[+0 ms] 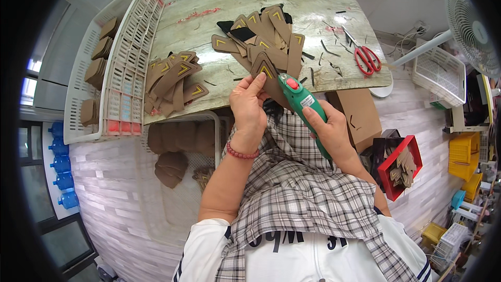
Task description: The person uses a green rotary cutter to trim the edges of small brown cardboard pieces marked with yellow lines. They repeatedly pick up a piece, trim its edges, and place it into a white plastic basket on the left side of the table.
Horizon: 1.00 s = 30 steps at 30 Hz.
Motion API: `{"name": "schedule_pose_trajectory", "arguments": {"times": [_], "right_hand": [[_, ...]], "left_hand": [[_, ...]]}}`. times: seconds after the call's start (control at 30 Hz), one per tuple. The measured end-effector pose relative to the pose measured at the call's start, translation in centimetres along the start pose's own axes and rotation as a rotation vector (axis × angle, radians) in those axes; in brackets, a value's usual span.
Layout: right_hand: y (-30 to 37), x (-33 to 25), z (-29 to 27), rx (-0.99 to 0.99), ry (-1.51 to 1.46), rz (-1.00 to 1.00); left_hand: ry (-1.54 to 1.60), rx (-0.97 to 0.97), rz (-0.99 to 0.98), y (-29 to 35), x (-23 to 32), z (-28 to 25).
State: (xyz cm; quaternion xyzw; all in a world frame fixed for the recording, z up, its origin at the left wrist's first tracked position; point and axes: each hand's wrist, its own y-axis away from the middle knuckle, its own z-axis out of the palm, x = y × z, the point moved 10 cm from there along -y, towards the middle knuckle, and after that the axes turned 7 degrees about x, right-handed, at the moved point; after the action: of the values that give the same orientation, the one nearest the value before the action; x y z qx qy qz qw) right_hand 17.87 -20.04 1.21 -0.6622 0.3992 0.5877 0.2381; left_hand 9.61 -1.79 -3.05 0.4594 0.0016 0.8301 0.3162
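Got my left hand (249,105) pinching a brown patch (264,68) by its lower edge just over the worktop (219,47) rim, right hand (330,128) wrapped round the green trimmer (300,99) beside it — piece looks thin, light and floppy.

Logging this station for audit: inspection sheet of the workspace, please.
Surface: marbled table, marked with red smears.
Job's things: brown piece and green tool at the near edge; brown pieces in piles.
Clutter: red scissors, black offcuts.
Grippers: left hand pinches the piece; right hand grips the tool.
Cables: some behind the table.
Surroundings: white basket, fan, red tray.
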Motion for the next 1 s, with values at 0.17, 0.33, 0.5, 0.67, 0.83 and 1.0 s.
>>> {"name": "schedule_pose_trajectory", "arguments": {"times": [0.17, 0.33, 0.5, 0.67, 0.83, 1.0], "right_hand": [[-0.2, -0.3, -0.4, 0.025, 0.011, -0.034], [-0.4, -0.5, -0.5, 0.031, -0.013, -0.045], [-0.4, -0.4, -0.8, 0.015, 0.004, -0.035], [-0.2, -0.1, -1.0, -0.007, 0.026, -0.029], [-0.1, -0.4, -0.9, -0.014, 0.020, -0.028], [-0.2, -0.3, -1.0, -0.023, 0.027, -0.037]], "left_hand": [[-0.008, -0.033, -0.056, 1.0, -1.3, 0.5], [-0.035, -0.020, -0.068, 1.9, -2.3, 0.4], [-0.034, -0.048, 0.035, 1.7, -1.6, 0.1], [-0.065, -0.083, 0.143, 0.7, 0.4, -0.4], [-0.096, -0.114, 0.155, 0.6, 1.1, -0.1], [-0.122, -0.146, 0.169, 0.4, 1.4, -0.2]]}}
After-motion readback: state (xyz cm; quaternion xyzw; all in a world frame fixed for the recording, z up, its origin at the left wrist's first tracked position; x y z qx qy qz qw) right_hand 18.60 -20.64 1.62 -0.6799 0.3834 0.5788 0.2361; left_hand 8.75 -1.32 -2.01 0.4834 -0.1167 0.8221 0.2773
